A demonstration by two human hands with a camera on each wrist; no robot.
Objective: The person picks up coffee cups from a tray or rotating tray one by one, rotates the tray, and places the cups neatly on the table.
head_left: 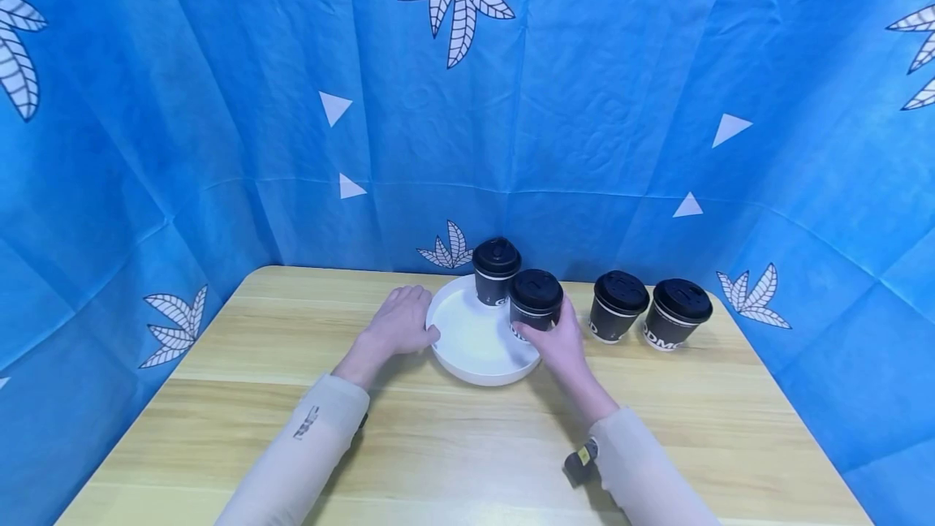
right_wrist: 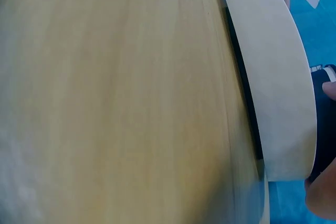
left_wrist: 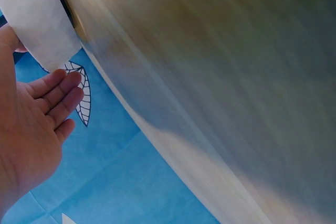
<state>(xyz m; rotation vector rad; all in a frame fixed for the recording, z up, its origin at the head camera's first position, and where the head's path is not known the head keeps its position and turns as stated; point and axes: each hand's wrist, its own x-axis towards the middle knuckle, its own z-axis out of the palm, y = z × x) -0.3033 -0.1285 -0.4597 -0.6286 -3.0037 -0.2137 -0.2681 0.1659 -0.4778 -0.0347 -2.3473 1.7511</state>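
Note:
A round white tray [head_left: 471, 339] with a raised rim lies on the table. My right hand [head_left: 562, 343] grips a dark paper coffee cup [head_left: 532, 319] with a black lid, at the tray's right side. Part of that cup [right_wrist: 324, 124] shows past the tray wall in the right wrist view. Another lidded coffee cup [head_left: 491, 289] stands in the tray, behind and left of the gripped one. My left hand [head_left: 400, 321] is at the tray's left rim. In the left wrist view its fingers are loosely extended beside the tray wall [left_wrist: 39, 19].
Two more lidded coffee cups, one [head_left: 613, 321] beside the other [head_left: 666, 329], stand on the wooden table [head_left: 438, 453] to the right of the tray. A blue patterned curtain [head_left: 613, 104] hangs right behind the table and along its sides.

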